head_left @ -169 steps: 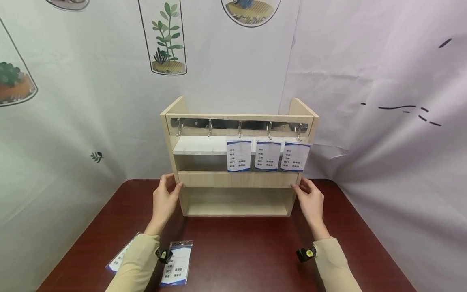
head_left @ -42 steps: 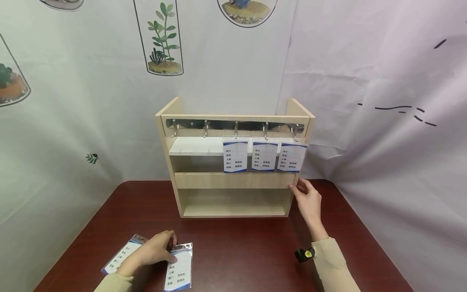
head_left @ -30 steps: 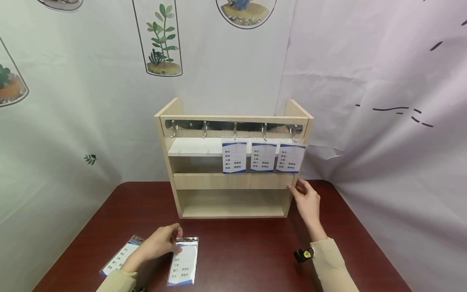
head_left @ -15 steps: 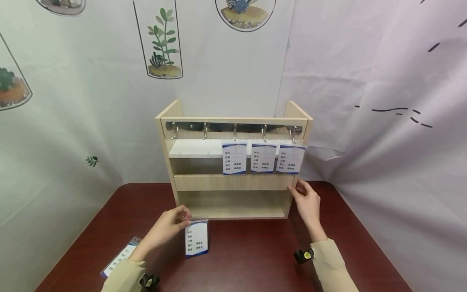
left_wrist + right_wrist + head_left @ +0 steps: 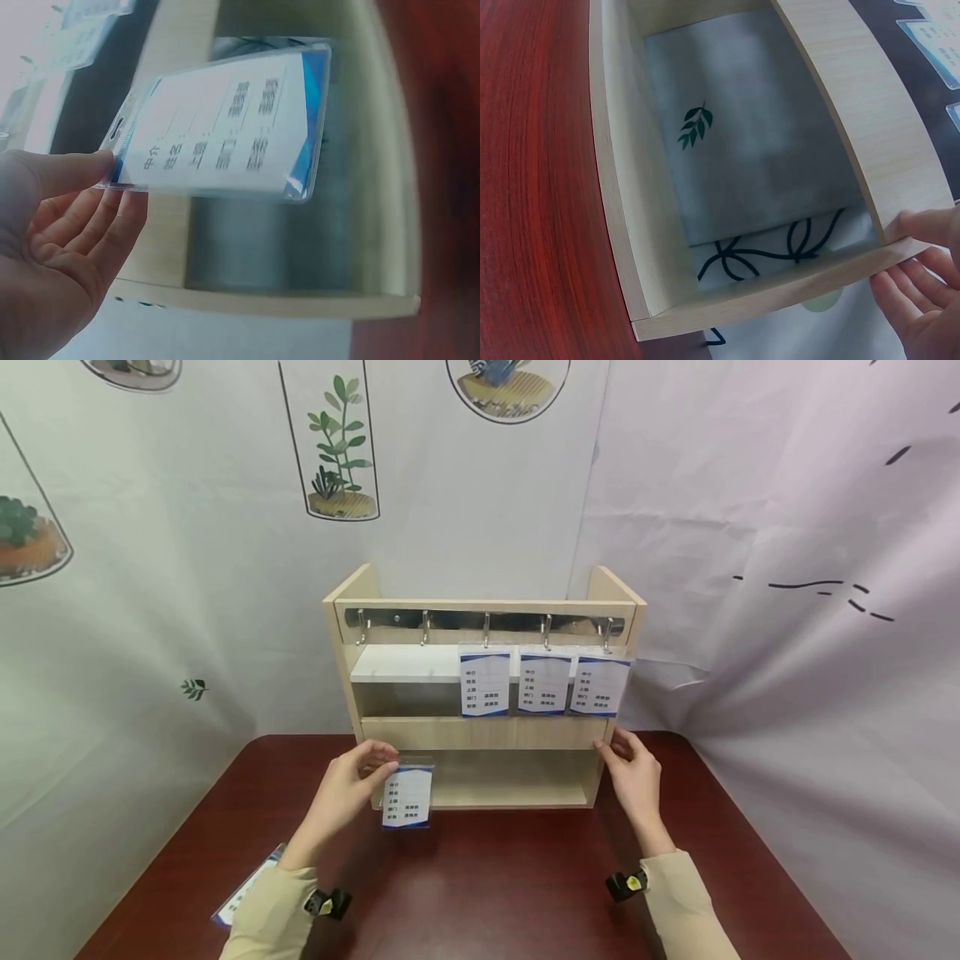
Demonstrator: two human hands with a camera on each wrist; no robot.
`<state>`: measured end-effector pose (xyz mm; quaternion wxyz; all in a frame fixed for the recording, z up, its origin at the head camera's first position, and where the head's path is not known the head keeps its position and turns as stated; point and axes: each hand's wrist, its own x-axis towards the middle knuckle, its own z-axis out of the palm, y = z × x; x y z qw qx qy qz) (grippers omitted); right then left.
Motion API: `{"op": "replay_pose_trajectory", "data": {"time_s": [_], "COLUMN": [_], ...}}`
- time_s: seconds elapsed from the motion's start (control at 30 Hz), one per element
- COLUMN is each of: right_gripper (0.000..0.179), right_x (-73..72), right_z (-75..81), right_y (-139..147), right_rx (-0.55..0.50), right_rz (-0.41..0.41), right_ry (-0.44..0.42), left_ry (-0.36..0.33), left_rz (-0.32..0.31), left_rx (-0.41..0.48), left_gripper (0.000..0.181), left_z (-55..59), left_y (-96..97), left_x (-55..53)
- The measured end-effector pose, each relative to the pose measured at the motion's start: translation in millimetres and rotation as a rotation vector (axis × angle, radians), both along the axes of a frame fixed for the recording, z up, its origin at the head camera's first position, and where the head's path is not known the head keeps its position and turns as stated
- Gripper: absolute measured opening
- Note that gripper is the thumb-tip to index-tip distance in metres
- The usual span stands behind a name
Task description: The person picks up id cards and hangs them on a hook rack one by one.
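Note:
In the head view my left hand (image 5: 352,781) pinches a badge holder (image 5: 407,797) by its top left corner, and it hangs upright before the rack's lower left opening. The left wrist view shows the thumb on the front of this clear-sleeved badge holder (image 5: 217,127), near its slot, with fingers behind. My right hand (image 5: 633,772) grips the right side panel of the wooden rack (image 5: 480,733); in the right wrist view, the thumb lies on the front board and the fingers (image 5: 904,296) outside the panel. Three badge holders (image 5: 545,685) hang from the rack's metal hook rail (image 5: 450,618).
Another badge holder (image 5: 251,885) lies on the dark red table (image 5: 480,893), partly hidden by the left sleeve. The two left hooks (image 5: 425,628) carry nothing. Behind the rack hangs a white printed curtain (image 5: 480,527). Each wrist wears a small black camera (image 5: 327,903).
My left hand left the rack's left side, picked up a badge holder from the table and raised it toward the rack. My right hand has kept its grip on the right panel.

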<state>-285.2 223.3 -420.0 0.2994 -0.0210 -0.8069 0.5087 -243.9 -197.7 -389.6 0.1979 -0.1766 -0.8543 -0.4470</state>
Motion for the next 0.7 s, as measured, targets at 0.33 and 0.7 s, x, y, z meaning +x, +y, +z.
{"op": "replay_pose_trajectory", "data": {"time_s": [0.33, 0.7], "right_gripper": [0.046, 0.046], "right_x": [0.7, 0.5], "right_z": [-0.8, 1.2], "right_y": [0.3, -0.7], "right_rx": [-0.011, 0.006], "right_rz": [0.001, -0.018], "right_ry": [-0.011, -0.01], "left_ry": [0.044, 0.163], "left_rz": [-0.001, 0.014], "left_rx": [0.084, 0.159], "left_gripper": [0.017, 0.019], "left_z": [28.0, 69.2], "left_y": [14.6, 18.3], "left_x": [-6.3, -11.2]}}
